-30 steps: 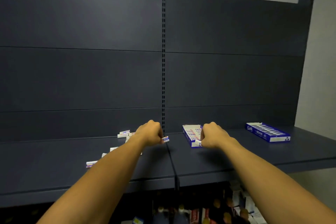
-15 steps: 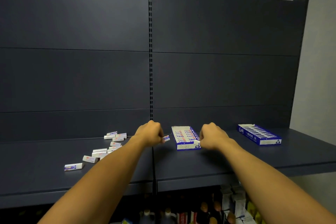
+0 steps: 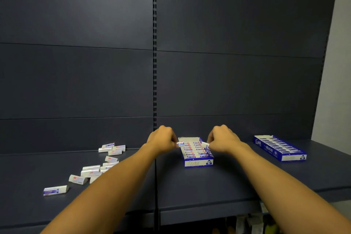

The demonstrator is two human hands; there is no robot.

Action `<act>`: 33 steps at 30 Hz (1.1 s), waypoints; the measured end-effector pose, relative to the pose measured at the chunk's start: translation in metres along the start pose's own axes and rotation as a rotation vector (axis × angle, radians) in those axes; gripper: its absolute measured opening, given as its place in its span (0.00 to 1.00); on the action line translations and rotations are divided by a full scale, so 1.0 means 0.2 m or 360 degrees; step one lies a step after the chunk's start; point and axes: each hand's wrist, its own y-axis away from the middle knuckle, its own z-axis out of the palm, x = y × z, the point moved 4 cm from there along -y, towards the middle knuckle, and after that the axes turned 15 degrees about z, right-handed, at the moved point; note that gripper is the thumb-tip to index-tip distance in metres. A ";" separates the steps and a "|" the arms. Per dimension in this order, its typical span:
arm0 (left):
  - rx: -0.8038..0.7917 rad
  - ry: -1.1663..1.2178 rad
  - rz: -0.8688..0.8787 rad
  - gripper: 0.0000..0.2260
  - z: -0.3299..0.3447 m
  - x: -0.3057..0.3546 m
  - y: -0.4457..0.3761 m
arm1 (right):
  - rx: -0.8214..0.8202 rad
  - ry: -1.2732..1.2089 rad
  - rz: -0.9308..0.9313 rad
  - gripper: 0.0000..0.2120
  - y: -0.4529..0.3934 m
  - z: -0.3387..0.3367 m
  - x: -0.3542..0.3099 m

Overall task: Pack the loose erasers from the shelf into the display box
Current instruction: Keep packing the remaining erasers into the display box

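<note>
Dark blue shelving is filling the view, with one shelf carrying everything. On its left part, loose erasers are lying scattered. Next, the left hand is pinching one eraser at the left rim of the display box, which is sitting mid-shelf, partly filled. The right hand is pinching another eraser over the box's right rim. A second box is lying far right.
</note>
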 end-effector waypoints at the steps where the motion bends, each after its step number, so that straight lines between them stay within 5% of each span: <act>1: 0.0022 0.0020 0.0000 0.11 0.01 0.00 -0.02 | -0.0012 -0.0008 -0.0001 0.07 -0.03 0.02 0.00; 20: 0.0453 0.0543 -0.0290 0.08 0.34 -0.16 -0.28 | 0.0030 -0.0746 -0.0212 0.08 -0.46 0.33 0.14; 33: 0.0139 0.0421 -0.0071 0.07 0.33 -0.09 -0.28 | 0.0029 -0.1030 -0.0366 0.07 -0.52 0.36 0.18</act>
